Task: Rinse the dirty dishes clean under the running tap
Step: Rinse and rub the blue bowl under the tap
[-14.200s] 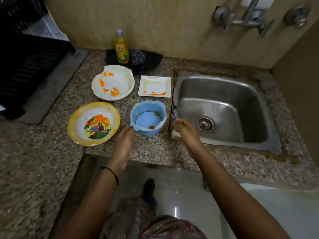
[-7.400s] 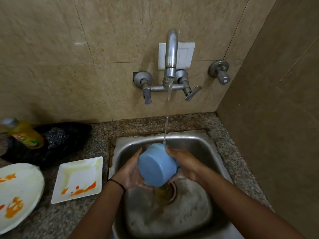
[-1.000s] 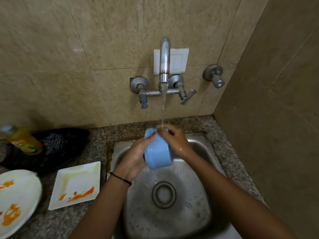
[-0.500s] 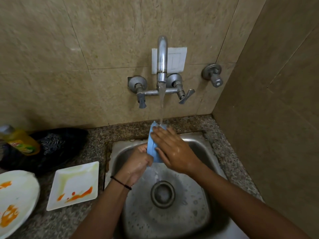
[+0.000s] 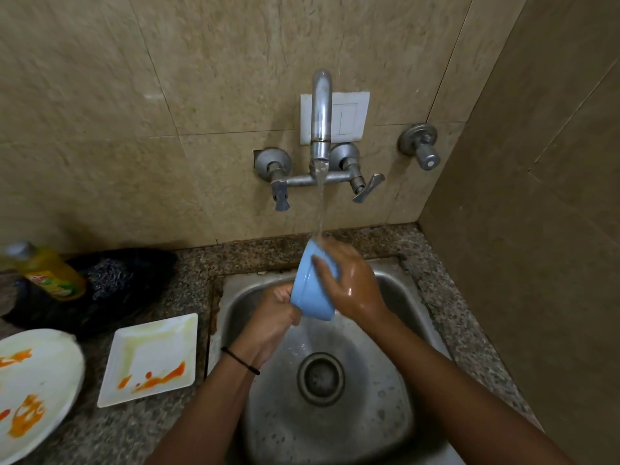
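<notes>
Blue bowl (image 5: 310, 290), clamped by left hand (image 5: 273, 318) and right hand (image 5: 349, 283), meets water at twelve o'clock; probably best rotated slowly, rim tilted toward sink (image 5: 396, 414).

The counter (image 5: 157, 427) is carrying a square plate (image 5: 151, 359), round plate (image 5: 32, 391), soap bottle (image 5: 47, 271) and black cloth (image 5: 114, 286)

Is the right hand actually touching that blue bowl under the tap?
Touching. The head view shows the right hand wrapped over the blue bowl, its fingers lying on the bowl's side.
</notes>
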